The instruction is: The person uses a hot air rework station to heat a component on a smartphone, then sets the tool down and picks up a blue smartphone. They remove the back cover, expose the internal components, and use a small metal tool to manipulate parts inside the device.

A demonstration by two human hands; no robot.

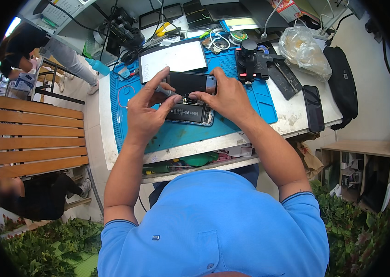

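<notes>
The opened phone [190, 111] lies on the blue mat [250, 99], screen lifted, insides bared. The left hand [146, 111] pinches a screwdriver [165, 91] at its innards; the right hand [225, 97] clasps the phone's edge, so dismantling looks midway.

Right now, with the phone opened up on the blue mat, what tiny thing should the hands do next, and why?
Probably lower the tool tip onto the spot near the battery's top edge. The left hand already aims it there, and the right hand steadies the opened phone.

Head-worn fisheye, steeply downward, close
</notes>
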